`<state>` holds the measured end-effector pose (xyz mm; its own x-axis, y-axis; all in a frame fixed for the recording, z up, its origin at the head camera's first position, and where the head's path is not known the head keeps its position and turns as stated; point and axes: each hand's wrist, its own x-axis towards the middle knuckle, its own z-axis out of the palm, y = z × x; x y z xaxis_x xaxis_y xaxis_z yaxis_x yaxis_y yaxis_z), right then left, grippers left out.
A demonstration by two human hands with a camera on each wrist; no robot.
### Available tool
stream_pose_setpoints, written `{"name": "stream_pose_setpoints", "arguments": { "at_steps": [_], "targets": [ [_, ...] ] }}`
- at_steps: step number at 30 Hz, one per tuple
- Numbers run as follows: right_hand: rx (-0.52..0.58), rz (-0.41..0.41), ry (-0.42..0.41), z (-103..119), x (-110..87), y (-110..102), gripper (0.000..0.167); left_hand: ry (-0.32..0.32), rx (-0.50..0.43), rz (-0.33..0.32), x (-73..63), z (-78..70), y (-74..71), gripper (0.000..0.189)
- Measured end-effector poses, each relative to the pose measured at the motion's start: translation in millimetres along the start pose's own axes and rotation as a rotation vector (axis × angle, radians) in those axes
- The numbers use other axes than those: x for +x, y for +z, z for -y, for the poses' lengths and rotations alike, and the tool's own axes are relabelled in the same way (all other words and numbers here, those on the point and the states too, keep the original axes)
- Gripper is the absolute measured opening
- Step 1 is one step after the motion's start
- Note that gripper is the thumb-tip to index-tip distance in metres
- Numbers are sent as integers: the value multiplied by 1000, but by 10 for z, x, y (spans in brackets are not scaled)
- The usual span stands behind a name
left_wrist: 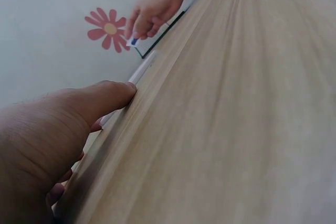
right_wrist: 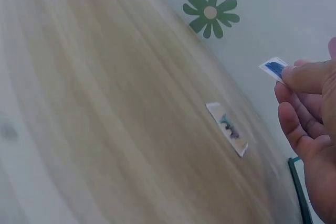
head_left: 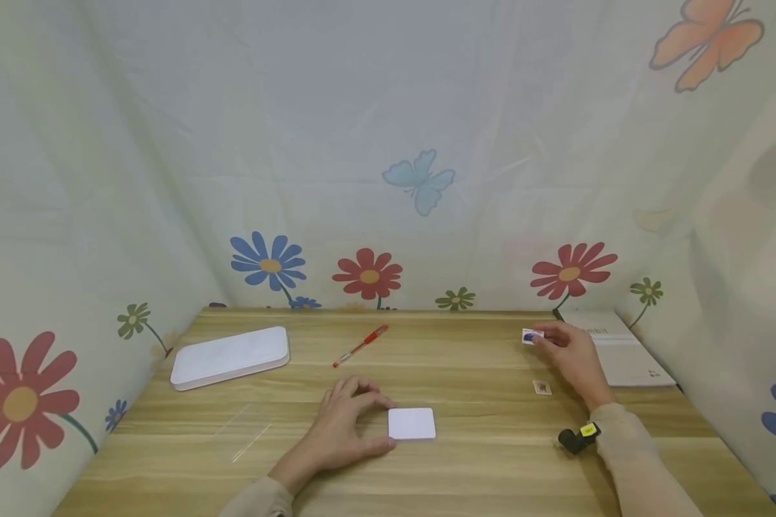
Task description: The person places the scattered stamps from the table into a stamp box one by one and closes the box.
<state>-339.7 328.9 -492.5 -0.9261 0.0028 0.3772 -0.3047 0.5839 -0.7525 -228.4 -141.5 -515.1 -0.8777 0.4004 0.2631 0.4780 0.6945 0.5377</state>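
A small blue-and-white stamp (head_left: 531,336) is pinched between the thumb and fingers of my right hand (head_left: 571,359), raised off the table in the right wrist view. Below that hand, a second stamp (right_wrist: 228,128) with a dark little picture lies flat on the wood. My left hand (head_left: 342,424) holds a white rounded card (head_left: 412,424) by its left side, thumb at the near corner and index finger at the far one. From the left wrist, the card shows edge-on beside the thumb (left_wrist: 113,95); the fingertips behind it are mostly hidden.
A white case (head_left: 231,357) lies at the back left, a red pen (head_left: 360,346) at the back middle. Left of my left hand is a clear plastic sheet (head_left: 242,434). A pale notebook (head_left: 629,359) lies beyond my right hand. Flowered cloth (head_left: 336,108) encloses the table (head_left: 478,474).
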Motion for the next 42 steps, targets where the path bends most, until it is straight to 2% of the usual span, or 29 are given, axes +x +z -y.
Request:
{"name": "stream_pose_setpoints", "arguments": {
  "at_steps": [5, 12, 34, 42],
  "targets": [
    [32, 18, 15, 101, 14, 10, 29, -3, -3, 3, 1, -2, -4, 52],
    [135, 50, 21, 277, 38, 51, 29, -1, -5, 0, -5, 0, -3, 52],
    [97, 89, -70, 700, 61, 169, 22, 3, -2, 8, -1, 1, -12, 52],
    [182, 148, -99, 812, 35, 335, 20, 5, -3, 4, -6, -7, -11, 51]
  ]
}}
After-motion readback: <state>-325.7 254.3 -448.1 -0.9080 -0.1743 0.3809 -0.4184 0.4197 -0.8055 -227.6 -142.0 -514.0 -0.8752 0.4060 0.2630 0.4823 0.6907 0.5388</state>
